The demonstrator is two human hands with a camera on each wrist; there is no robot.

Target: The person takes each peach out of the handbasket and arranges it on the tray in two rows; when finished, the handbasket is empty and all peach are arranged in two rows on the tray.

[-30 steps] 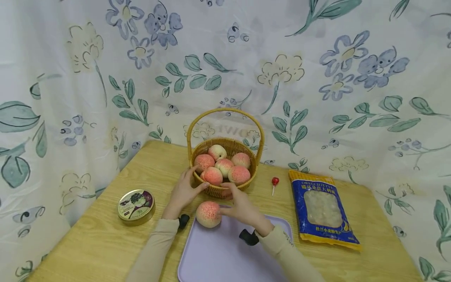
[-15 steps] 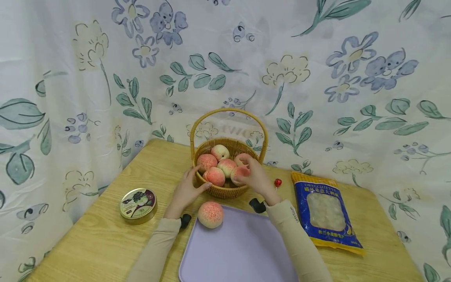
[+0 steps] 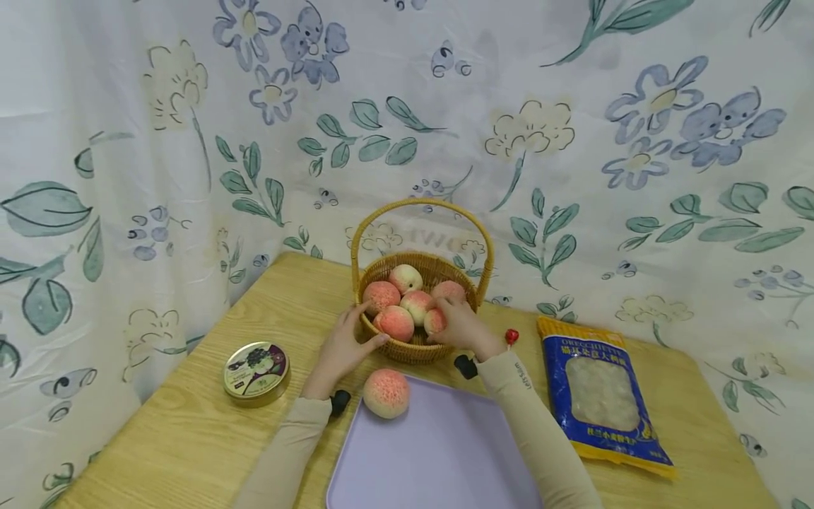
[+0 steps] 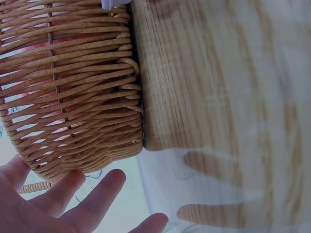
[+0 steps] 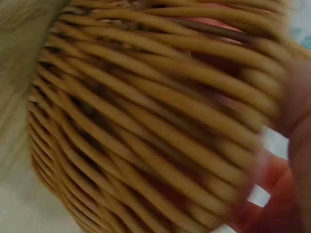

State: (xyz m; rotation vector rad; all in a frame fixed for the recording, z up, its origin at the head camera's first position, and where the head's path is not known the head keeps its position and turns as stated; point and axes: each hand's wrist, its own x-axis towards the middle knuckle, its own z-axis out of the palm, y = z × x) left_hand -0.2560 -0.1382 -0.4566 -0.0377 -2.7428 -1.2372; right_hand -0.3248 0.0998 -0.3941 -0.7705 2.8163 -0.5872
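A wicker basket with a tall handle stands at the back of the table, holding several peaches. My left hand rests against its left front rim, thumb toward the front. In the left wrist view, the left fingers are spread and fairly straight beside the weave. Reaching over the right front rim, my right hand grips a peach inside the basket, partly covered by the fingers. Another peach sits on the upper left corner of a lilac tray. The right wrist view is blurred.
A round tin stands left of the left forearm. Right of the basket lie a red lollipop and a blue and yellow pasta bag. Floral cloth hangs behind the table.
My right hand has left the peach on the tray, moved up and right to the basket, and taken hold of a peach there. The left hand stays at the rim. The view shifted slightly.
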